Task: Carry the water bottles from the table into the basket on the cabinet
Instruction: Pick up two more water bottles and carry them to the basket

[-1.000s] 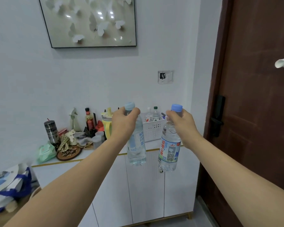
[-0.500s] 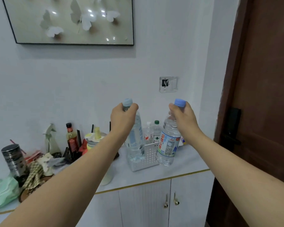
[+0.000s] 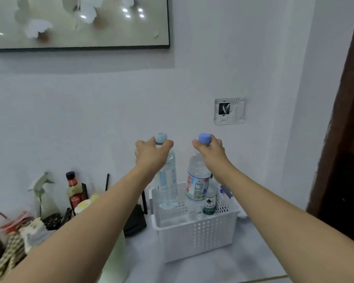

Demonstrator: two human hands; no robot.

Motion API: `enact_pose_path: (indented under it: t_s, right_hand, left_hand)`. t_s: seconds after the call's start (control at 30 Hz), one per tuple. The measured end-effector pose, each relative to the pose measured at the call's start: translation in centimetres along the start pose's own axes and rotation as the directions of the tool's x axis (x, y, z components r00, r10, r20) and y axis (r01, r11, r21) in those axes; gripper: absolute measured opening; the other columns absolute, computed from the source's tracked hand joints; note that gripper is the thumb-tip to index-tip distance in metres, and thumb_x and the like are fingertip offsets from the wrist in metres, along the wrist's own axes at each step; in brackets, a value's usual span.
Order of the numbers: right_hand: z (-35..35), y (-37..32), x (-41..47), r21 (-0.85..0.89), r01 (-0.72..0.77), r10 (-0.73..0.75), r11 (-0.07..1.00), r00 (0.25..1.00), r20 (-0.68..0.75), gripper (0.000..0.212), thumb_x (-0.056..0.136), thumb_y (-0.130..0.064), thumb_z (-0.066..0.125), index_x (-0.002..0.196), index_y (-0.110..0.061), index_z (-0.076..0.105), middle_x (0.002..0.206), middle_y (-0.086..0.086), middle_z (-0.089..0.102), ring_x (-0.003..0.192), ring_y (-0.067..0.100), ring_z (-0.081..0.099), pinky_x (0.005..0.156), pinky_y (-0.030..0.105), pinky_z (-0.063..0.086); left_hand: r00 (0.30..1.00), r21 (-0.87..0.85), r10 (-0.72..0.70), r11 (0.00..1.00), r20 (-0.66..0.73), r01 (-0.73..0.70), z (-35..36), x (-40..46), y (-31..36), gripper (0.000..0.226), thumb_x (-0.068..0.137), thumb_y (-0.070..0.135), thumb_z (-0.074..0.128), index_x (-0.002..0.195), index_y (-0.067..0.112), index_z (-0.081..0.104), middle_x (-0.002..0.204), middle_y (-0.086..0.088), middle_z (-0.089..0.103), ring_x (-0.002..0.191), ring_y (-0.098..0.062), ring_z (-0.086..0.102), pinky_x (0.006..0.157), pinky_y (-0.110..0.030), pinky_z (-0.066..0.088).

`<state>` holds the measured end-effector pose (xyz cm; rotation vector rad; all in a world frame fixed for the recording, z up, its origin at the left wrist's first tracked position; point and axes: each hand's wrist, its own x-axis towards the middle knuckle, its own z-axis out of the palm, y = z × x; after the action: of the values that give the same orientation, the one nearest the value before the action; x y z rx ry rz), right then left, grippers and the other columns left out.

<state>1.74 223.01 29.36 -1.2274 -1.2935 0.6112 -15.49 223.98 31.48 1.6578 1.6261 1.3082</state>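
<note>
White wall and a pale cabinet top (image 3: 223, 268) fill your view, with the white perforated basket (image 3: 194, 233) standing on it directly below your hands. Your left hand (image 3: 151, 155) is closed around the neck of the pale-capped bottle (image 3: 167, 184); your right hand (image 3: 211, 153) grips the neck of the blue-capped bottle (image 3: 197, 184). Both bottles hang upright, long axis vertical, with their bases already below the basket's rim, so what's left looks like a straight lowering. Whether either base touches the floor of the basket yet, you can't tell from here. Watch the small green-labelled bottle (image 3: 209, 201) already standing inside, just beside your right bottle. To the left, a black box (image 3: 135, 221), a sauce bottle (image 3: 75, 193) and assorted clutter sit near but outside the basket, clear of your path.
</note>
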Motion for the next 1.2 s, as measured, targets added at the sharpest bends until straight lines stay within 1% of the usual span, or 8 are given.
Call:
enact_pose_path:
  t_s: [0.13,0.3,0.4,0.5,0.67,0.8,1.03,1.2]
  right_hand:
    - [2.3,3.3,3.5,-0.018,-0.041,0.044,0.999,0.985,0.167,0.03,0.087,-0.042,0.063,0.108,-0.022,0.056,0.113,0.003,0.052,0.103,0.019,0.054,0.082,0.031,0.045]
    - [4.2,7.8,6.0,-0.07,-0.13,0.144,0.989,0.958,0.248,0.028,0.083,-0.029,0.074,0.103,-0.014,0.063,0.103,0.006,0.066,0.09,0.019,0.061,0.077,0.033,0.051]
    - [5.1,10.0,7.0,-0.139,-0.121,0.157,0.983,0.947,0.281,0.023,0.079,-0.022,0.078,0.094,-0.013,0.063,0.09,0.002,0.063,0.08,0.016,0.058,0.071,0.03,0.05]
    - [5.9,11.7,7.6,-0.267,-0.015,0.122,0.964,0.913,0.389,0.024,0.077,-0.023,0.079,0.092,-0.015,0.062,0.088,0.001,0.061,0.076,0.013,0.054,0.066,0.025,0.046]
    - [5.4,12.7,7.8,-0.438,0.155,0.099,0.886,0.858,0.504,0.029,0.074,-0.032,0.08,0.098,-0.028,0.064,0.101,-0.007,0.066,0.094,0.015,0.058,0.088,0.034,0.048]
    - [6.1,16.1,8.6,-0.614,0.329,0.141,0.717,0.795,0.59,0.026,0.075,-0.042,0.075,0.094,-0.037,0.058,0.098,-0.012,0.066,0.099,0.013,0.053,0.117,0.036,0.012]
    - [7.0,16.6,8.7,-0.627,0.32,0.13,0.71,0.816,0.564,0.036,0.078,-0.043,0.073,0.109,-0.032,0.058,0.118,-0.004,0.065,0.133,0.028,0.036,0.114,0.034,0.013]
    - [7.4,16.6,8.3,-0.661,0.431,0.088,0.615,0.795,0.6,0.048,0.085,-0.044,0.066,0.127,-0.027,0.051,0.125,-0.003,0.062,0.123,0.018,0.049,0.117,0.035,0.006]
  left_hand:
    - [0.98,-0.134,-0.085,0.985,0.179,0.11,1.9,3.7,-2.6,0.052,0.085,0.042,0.069,0.129,0.016,0.059,0.131,-0.005,0.047,0.1,-0.021,0.06,0.082,-0.031,0.048]
    - [0.93,-0.096,-0.16,0.975,0.331,0.202,3.7,6.5,-5.6,0.037,0.087,0.029,0.073,0.118,0.01,0.064,0.09,0.002,0.064,0.068,-0.008,0.057,0.048,-0.017,0.041]
    - [0.907,-0.03,-0.209,0.971,0.366,0.236,4.8,7.4,-7.5,0.023,0.088,0.025,0.072,0.107,0.019,0.06,0.084,0.007,0.06,0.066,-0.006,0.053,0.05,-0.02,0.04]
    - [0.889,0.041,-0.24,0.969,0.389,0.244,6.0,8.2,-9.3,0.022,0.088,0.022,0.072,0.105,0.02,0.057,0.1,-0.001,0.063,0.069,-0.008,0.053,0.052,-0.023,0.041]
    - [0.877,0.129,-0.258,0.966,0.405,0.224,6.5,8.5,-11.2,0.029,0.087,0.02,0.072,0.109,0.019,0.053,0.106,-0.005,0.06,0.075,-0.015,0.056,0.06,-0.026,0.046]
    - [0.858,0.287,-0.284,0.943,0.428,0.17,8.0,9.1,-14.1,0.043,0.085,0.011,0.071,0.124,0.01,0.055,0.105,-0.01,0.059,0.084,-0.024,0.058,0.066,-0.027,0.045]
    - [0.885,0.403,-0.256,0.911,0.388,0.087,9.9,9.2,-15.8,0.029,0.085,0.012,0.064,0.112,0.011,0.054,0.101,-0.007,0.057,0.084,-0.022,0.056,0.063,-0.028,0.044]
    - [0.875,0.498,-0.316,0.861,0.367,0.102,10.3,9.5,-15.8,0.033,0.092,0.015,0.052,0.124,0.01,0.045,0.121,-0.016,0.05,0.098,-0.031,0.059,0.065,-0.031,0.045]
